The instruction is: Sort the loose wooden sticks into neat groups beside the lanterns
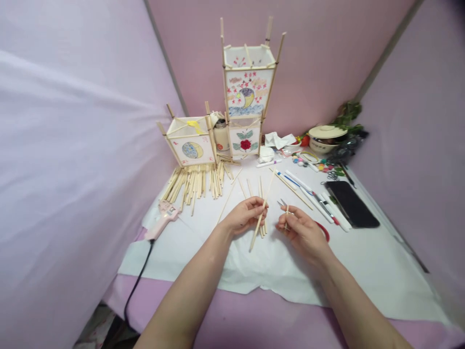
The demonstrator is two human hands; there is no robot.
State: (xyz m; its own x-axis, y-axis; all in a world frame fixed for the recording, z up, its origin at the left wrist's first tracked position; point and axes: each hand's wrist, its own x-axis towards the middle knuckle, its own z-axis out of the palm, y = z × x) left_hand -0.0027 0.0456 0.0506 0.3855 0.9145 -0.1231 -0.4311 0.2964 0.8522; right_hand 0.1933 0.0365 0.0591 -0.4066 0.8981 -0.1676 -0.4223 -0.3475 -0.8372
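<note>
A slim wooden stick point(255, 236) slants through the left hand point(245, 217), pinched between thumb and fingers, its lower end jutting below the hand and its upper end rising past the fingertips. A few loose sticks point(264, 228) lie just beneath that hand. Near the stick but apart from it, the right hand point(305, 231) is closed around scissors point(324, 231) with a red handle, blades pointing away from the person (a short pale piece also shows at the fingers, too small to name). A white sheet point(363, 276) covers the worktop point(276, 315), with lilac cloth showing along the near edge. To the left sit a pile of cut sticks point(194, 183), a pink glue gun point(162, 221) and a small painted lantern point(207, 151); a taller lantern point(232, 104) stands at the back. Pens point(319, 207) and a black phone point(352, 203) lie right. Pinkish-lilac walls point(316, 43) enclose three sides.
</note>
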